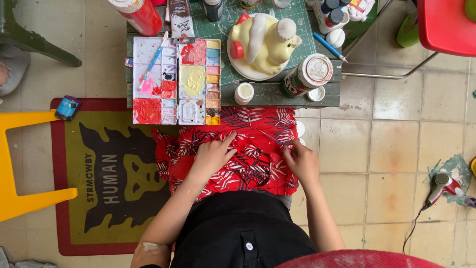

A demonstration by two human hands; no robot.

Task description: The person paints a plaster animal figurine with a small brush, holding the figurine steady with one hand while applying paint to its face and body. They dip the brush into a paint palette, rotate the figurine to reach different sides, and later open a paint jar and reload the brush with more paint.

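Note:
My left hand (212, 156) rests flat on the red leaf-patterned cloth (248, 159) over my lap, index finger stretched forward. My right hand (301, 160) pinches a thin paintbrush (275, 139) at the cloth's right edge, its tip lying across the fabric. Ahead on the low green table (277, 93) stand a paint palette (176, 82) with red, yellow and pink paint and a yellow and white ceramic figure (265, 42) on a white plate.
A blue-handled brush (152, 62) lies on the palette. Paint bottles and jars (310, 74) crowd the table's edge. A yellow stool (20, 159) stands left beside a rug (109, 173). A hair dryer (441, 186) lies on the tiles at right, a red chair (446, 25) beyond.

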